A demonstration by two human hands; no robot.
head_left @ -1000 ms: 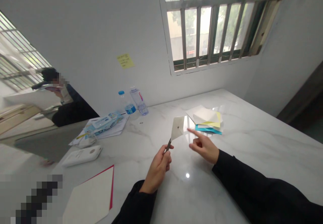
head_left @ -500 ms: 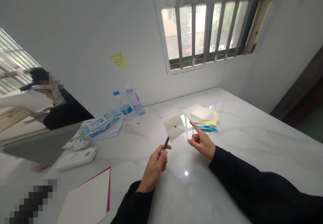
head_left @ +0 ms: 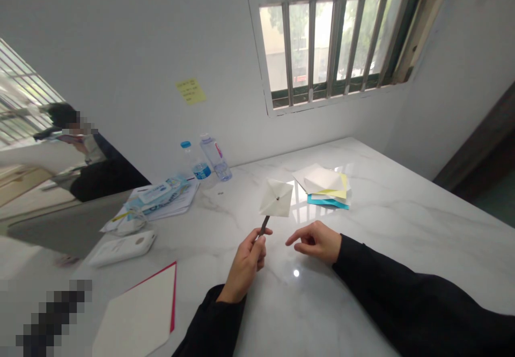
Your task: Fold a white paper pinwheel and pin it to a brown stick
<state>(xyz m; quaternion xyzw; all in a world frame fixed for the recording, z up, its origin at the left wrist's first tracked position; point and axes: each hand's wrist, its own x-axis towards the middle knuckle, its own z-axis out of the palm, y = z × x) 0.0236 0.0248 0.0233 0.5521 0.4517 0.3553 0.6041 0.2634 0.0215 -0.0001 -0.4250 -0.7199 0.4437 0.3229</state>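
Observation:
My left hand (head_left: 246,263) is closed round the dark stick of a white paper pinwheel (head_left: 276,198), holding it upright above the white marble table (head_left: 402,223). The pinwheel's square head faces me, pinned at its middle. To the right and a little lower, my right hand (head_left: 316,240) hovers over the table with loosely curled fingers and the index finger pointing left, below the pinwheel head and not touching it. It holds nothing.
A stack of white, yellow and blue paper squares (head_left: 326,186) lies behind the pinwheel. Two water bottles (head_left: 209,159), a pack of wipes on papers (head_left: 163,197), a white case (head_left: 123,247) and a white-and-red sheet (head_left: 139,314) lie to the left. Another person sits at the far left.
My right index finger has dropped from beside the pinwheel head to below it. The pinwheel head has turned between the frames.

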